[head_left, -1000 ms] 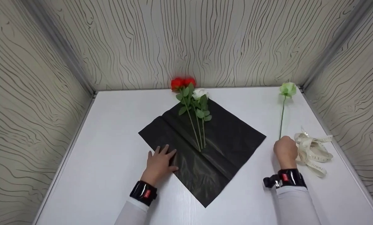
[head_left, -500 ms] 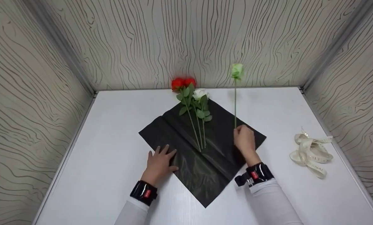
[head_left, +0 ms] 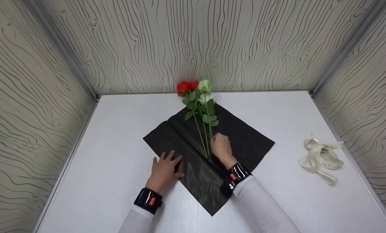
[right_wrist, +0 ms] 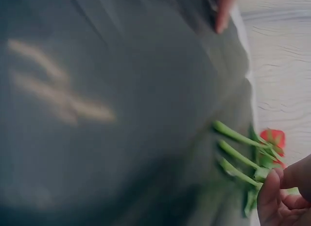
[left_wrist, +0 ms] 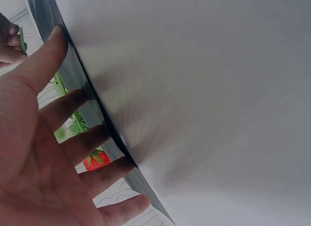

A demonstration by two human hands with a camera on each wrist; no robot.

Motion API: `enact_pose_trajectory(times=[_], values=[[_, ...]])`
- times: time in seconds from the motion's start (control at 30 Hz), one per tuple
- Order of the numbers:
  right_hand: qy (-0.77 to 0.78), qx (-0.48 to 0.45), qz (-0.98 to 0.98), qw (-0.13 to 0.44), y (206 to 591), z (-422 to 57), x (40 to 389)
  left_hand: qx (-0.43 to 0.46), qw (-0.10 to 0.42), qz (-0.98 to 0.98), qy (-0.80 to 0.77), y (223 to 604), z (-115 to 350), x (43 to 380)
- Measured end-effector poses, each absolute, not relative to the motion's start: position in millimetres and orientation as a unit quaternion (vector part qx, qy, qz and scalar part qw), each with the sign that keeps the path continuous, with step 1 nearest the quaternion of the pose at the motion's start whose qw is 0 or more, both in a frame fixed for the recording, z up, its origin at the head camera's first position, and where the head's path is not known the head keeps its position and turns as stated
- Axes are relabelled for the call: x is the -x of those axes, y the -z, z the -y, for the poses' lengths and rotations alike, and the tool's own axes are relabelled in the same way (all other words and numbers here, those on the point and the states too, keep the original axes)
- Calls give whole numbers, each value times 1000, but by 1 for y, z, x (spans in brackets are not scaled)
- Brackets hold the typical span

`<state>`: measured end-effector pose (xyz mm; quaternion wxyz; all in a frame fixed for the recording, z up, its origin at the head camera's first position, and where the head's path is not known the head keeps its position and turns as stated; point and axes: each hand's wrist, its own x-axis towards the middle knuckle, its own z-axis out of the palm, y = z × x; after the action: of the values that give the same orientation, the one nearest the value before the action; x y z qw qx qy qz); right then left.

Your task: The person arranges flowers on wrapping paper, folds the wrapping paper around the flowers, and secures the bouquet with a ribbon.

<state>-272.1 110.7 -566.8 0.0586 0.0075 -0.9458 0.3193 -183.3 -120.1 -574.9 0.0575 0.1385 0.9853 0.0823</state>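
Note:
A black sheet of wrapping paper (head_left: 244, 139) lies cornerwise on the white table. Red roses (head_left: 183, 87) and a white rose (head_left: 207, 98) lie across its upper part, with their stems pointing down toward the middle. My left hand (head_left: 164, 173) rests with spread fingers on the sheet's lower left edge; the left wrist view shows its fingers along that edge. My right hand (head_left: 221, 146) pinches the stem of a pale green rose (head_left: 205, 86) beside the other stems. In the right wrist view, several cut stem ends (right_wrist: 232, 132) show near the thumb and fingers. The held stem's lower end is hidden.
A loose heap of cream printed ribbon (head_left: 324, 158) lies on the right side of the table. Wood-patterned panels (head_left: 193, 45) enclose the table at the back and both sides. The red rose heads reach the back edge.
My right hand has carried the pale green rose leftward from beside the ribbon to the other flowers, its head now above the white rose. My left hand has stayed in place.

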Motion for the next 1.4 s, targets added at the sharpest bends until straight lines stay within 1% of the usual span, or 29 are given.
enact_pose_trajectory(times=[0.17,0.37,0.57,0.8,1.0,1.1,1.3,1.4], values=[[-321,-20,946,44,578,-98,271,-141,46,-986,-78,575,120,182],[-328,-22,944,39,581,-92,271,-143,47,-985,-79,574,120,183],[-351,-28,935,47,580,-93,272,-138,58,-985,-84,573,121,183],[-391,-29,920,26,578,-102,272,-138,60,-985,-82,574,121,184],[-337,-59,937,73,572,-136,268,-143,50,-985,-84,573,120,183],[-298,-99,946,79,569,-162,262,-147,48,-984,-89,572,120,183],[-240,-219,945,40,568,-211,244,-155,35,-984,-86,572,123,185],[-219,-259,941,-3,571,-231,229,-161,33,-982,-88,573,124,186]])
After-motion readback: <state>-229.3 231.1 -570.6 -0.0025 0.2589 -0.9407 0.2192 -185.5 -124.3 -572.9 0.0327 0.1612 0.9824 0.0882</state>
